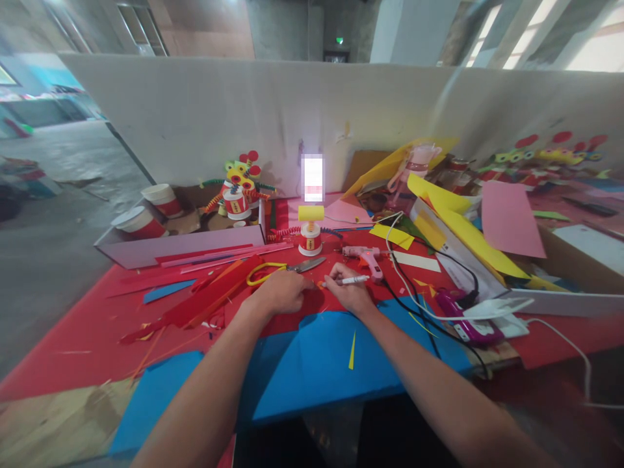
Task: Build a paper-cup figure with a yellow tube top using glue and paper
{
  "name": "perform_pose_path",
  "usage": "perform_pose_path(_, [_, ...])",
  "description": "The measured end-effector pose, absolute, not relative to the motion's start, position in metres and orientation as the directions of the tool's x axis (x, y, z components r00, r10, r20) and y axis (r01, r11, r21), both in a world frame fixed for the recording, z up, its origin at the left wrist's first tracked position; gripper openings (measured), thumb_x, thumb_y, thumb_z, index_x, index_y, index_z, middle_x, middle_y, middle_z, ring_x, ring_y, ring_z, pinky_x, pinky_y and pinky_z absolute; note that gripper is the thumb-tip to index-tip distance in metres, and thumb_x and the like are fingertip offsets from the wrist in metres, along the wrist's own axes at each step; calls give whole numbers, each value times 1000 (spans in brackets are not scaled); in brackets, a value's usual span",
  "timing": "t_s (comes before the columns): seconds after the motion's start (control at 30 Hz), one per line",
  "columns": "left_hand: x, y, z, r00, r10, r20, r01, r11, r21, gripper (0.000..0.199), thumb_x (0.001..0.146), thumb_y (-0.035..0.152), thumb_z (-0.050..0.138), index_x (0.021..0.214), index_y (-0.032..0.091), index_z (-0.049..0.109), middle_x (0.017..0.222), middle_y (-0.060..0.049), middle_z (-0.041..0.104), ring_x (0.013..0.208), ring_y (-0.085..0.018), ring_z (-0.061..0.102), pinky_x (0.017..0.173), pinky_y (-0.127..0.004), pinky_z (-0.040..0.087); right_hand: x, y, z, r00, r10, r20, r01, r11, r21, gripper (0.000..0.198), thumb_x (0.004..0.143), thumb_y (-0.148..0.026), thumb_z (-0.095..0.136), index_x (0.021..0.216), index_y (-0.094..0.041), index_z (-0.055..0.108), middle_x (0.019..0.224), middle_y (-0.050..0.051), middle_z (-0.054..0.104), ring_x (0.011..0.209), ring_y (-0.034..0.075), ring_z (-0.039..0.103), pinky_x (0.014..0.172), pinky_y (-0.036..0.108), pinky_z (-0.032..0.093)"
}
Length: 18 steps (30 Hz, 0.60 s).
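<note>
My right hand (346,289) is closed around a white marker pen (355,280), its tip end toward the left. Just left of it, my left hand (287,291) rests low over the red sheet, fingers curled. A tiny orange piece (320,285) shows between the two hands; whether my left fingers grip anything is hidden. Scissors (266,272) with yellow handles lie right behind my left hand. Beyond them stands a paper-cup figure (311,239) with a yellow roll on top and coiled red and blue arms. A pink glue gun (366,257) lies behind my right hand.
A white box (195,246) at left holds paper cups and finished figures. Another box (492,279) at right holds yellow and pink sheets. Cables run to a purple power strip (465,315). Red paper strips (209,296) and blue sheets (322,364) cover much of the table.
</note>
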State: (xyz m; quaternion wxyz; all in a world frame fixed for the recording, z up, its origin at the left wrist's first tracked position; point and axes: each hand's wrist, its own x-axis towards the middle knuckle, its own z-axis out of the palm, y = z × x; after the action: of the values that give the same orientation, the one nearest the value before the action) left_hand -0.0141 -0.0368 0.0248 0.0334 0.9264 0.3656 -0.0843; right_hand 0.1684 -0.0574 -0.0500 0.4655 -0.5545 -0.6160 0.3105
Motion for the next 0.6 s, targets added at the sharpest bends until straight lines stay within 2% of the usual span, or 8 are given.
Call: perform_pose_path(0.6, [-15,-36,23,720,672,-173,683,-731,7,47,72,14,48,110,29,71,90,-9,75,85,-26,69,71,-33,49,170,-57,-52,39,971,236,397,202,-895,21,77,-34,52,63,-23,41,53,-5,46,51,12,48,49,23,33])
